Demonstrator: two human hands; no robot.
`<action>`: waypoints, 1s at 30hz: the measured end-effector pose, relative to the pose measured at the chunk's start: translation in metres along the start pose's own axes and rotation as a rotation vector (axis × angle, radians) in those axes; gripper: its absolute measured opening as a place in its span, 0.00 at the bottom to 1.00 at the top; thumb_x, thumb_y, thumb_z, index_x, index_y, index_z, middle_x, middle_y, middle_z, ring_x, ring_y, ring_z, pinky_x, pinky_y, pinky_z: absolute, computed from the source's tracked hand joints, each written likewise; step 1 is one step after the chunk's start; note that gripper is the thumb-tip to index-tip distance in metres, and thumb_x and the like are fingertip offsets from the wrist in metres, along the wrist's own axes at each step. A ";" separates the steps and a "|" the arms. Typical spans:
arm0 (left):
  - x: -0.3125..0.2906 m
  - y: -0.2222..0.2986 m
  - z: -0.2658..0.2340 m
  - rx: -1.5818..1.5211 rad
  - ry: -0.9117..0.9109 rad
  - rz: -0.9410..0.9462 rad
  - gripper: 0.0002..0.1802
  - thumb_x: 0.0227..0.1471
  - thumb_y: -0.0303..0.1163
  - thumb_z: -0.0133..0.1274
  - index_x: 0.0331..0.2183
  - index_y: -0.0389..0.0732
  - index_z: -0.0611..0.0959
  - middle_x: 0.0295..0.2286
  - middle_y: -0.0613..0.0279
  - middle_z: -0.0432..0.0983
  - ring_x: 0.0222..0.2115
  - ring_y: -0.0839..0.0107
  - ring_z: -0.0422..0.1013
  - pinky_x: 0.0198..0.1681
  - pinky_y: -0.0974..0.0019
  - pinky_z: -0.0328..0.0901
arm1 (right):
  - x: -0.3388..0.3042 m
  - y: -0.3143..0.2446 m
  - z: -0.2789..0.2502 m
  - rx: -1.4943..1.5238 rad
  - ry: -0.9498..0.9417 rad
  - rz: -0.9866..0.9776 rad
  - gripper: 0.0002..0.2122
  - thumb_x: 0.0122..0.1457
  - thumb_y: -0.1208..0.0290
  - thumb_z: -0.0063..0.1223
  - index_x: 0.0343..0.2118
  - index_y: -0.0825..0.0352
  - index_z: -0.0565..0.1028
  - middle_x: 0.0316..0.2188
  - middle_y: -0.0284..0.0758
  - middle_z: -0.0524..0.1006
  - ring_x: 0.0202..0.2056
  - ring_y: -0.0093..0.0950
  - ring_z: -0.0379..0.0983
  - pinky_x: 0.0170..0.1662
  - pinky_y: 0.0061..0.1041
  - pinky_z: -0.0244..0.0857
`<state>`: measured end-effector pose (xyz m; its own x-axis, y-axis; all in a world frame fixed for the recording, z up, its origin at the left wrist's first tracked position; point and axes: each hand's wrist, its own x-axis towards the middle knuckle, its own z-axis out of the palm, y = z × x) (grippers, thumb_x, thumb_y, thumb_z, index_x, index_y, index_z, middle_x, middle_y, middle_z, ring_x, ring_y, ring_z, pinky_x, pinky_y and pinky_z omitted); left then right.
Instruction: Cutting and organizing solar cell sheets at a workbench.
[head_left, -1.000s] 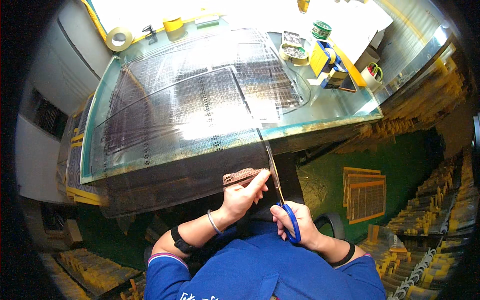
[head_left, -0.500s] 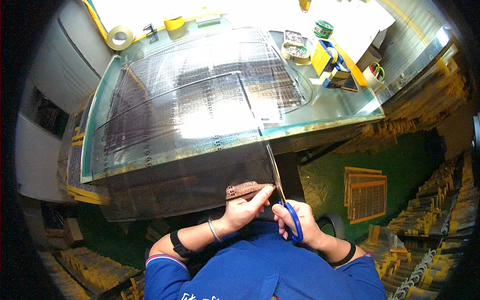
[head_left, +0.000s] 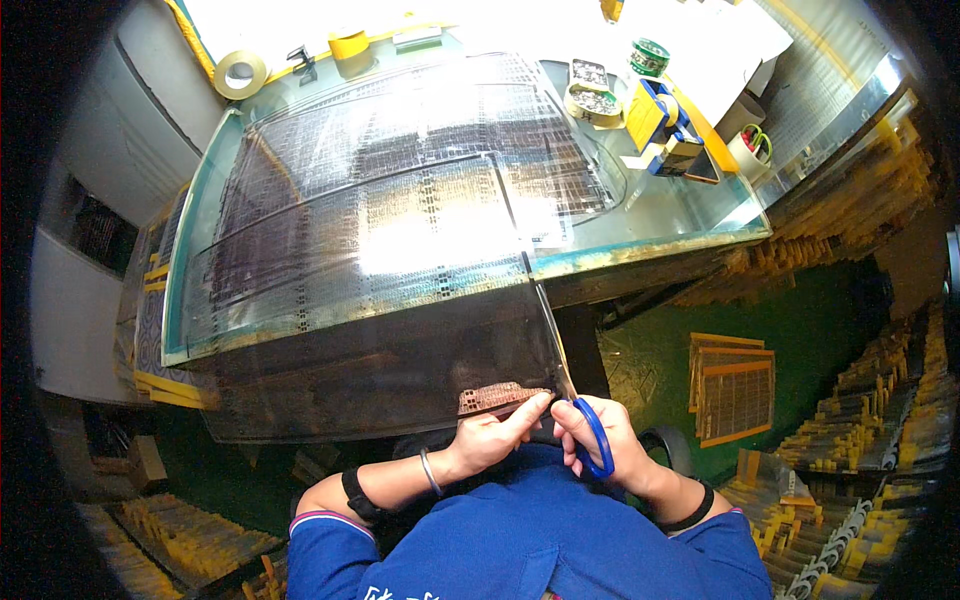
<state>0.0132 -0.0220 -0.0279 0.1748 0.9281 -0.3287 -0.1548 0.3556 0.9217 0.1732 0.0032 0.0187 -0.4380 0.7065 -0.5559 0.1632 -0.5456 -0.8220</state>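
A large dark see-through film sheet [head_left: 380, 365] with rows of fine print hangs over the near edge of the glass-topped table. My left hand [head_left: 488, 440] pinches its near right corner between thumb and fingers; a reddish patch shows through the film beside that hand. My right hand [head_left: 612, 435] is closed around the blue handles of long scissors [head_left: 599, 440]. Their blades point away from me along the film's right edge, close together, with the tips near the table edge. My two hands are almost touching.
More printed film [head_left: 400, 120] lies on the table. Beyond it are tape rolls [head_left: 241, 75], a blue-and-yellow tape dispenser [head_left: 660, 120], tins [head_left: 592, 102] and a white cup [head_left: 748, 155] of tools. Framed sheets [head_left: 737, 395] lie to the right; yellow-edged stacks [head_left: 850, 430] flank me.
Both hands, the film and the scissors have shifted slightly toward me and to the right. The grip of each hand looks the same.
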 end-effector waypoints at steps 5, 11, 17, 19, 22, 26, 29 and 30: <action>-0.005 -0.002 0.002 0.013 -0.003 0.039 0.12 0.52 0.39 0.46 0.25 0.43 0.78 0.15 0.74 0.65 0.15 0.85 0.60 0.16 0.79 0.55 | 0.002 0.000 -0.002 0.032 -0.009 -0.001 0.15 0.55 0.59 0.44 0.21 0.67 0.68 0.11 0.30 0.66 0.13 0.18 0.64 0.13 0.15 0.58; -0.006 -0.002 0.001 0.025 -0.016 -0.028 0.13 0.52 0.40 0.45 0.25 0.43 0.78 0.15 0.74 0.66 0.15 0.85 0.60 0.16 0.79 0.55 | 0.000 -0.004 -0.002 -0.012 0.004 0.006 0.16 0.55 0.59 0.45 0.20 0.67 0.67 0.11 0.30 0.66 0.11 0.17 0.64 0.13 0.14 0.57; -0.008 -0.003 0.000 0.036 -0.054 -0.043 0.13 0.52 0.41 0.45 0.26 0.43 0.78 0.16 0.73 0.67 0.15 0.85 0.60 0.16 0.79 0.56 | -0.003 -0.004 -0.001 -0.053 0.030 -0.015 0.16 0.54 0.57 0.46 0.19 0.66 0.67 0.10 0.28 0.66 0.11 0.15 0.63 0.12 0.13 0.56; -0.010 0.002 0.002 0.016 0.018 0.028 0.13 0.51 0.40 0.47 0.27 0.42 0.78 0.17 0.71 0.69 0.15 0.84 0.62 0.16 0.79 0.57 | -0.004 -0.005 0.000 -0.064 0.035 -0.026 0.15 0.55 0.60 0.46 0.19 0.66 0.67 0.10 0.29 0.66 0.11 0.16 0.63 0.12 0.14 0.56; -0.003 0.021 -0.008 -0.082 0.080 0.032 0.10 0.49 0.36 0.49 0.27 0.38 0.78 0.17 0.64 0.71 0.13 0.81 0.64 0.13 0.77 0.58 | -0.005 -0.005 -0.004 -0.135 0.033 -0.074 0.14 0.55 0.61 0.46 0.20 0.66 0.67 0.10 0.28 0.66 0.11 0.16 0.63 0.12 0.13 0.56; 0.013 0.033 -0.024 -0.307 0.206 0.021 0.10 0.45 0.36 0.53 0.25 0.38 0.76 0.15 0.65 0.69 0.11 0.79 0.63 0.11 0.76 0.56 | 0.003 0.006 -0.016 -0.222 -0.006 -0.076 0.16 0.52 0.55 0.49 0.19 0.65 0.68 0.12 0.27 0.67 0.14 0.14 0.64 0.16 0.13 0.58; 0.012 0.032 -0.030 -0.309 0.172 0.039 0.11 0.46 0.37 0.52 0.24 0.39 0.76 0.16 0.65 0.69 0.11 0.78 0.63 0.12 0.76 0.55 | 0.011 0.018 -0.027 -0.244 -0.044 -0.021 0.16 0.51 0.55 0.50 0.20 0.65 0.69 0.13 0.27 0.68 0.16 0.14 0.64 0.19 0.14 0.59; 0.011 0.031 -0.031 -0.339 0.165 0.035 0.11 0.46 0.37 0.52 0.24 0.39 0.75 0.16 0.65 0.69 0.11 0.78 0.63 0.12 0.77 0.55 | 0.012 0.020 -0.030 -0.243 -0.068 0.034 0.17 0.51 0.54 0.50 0.21 0.65 0.69 0.14 0.27 0.68 0.17 0.15 0.65 0.20 0.15 0.60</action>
<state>-0.0200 0.0028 -0.0093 0.0092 0.9358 -0.3523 -0.4758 0.3140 0.8216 0.1982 0.0142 -0.0083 -0.4859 0.6533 -0.5806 0.3827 -0.4382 -0.8133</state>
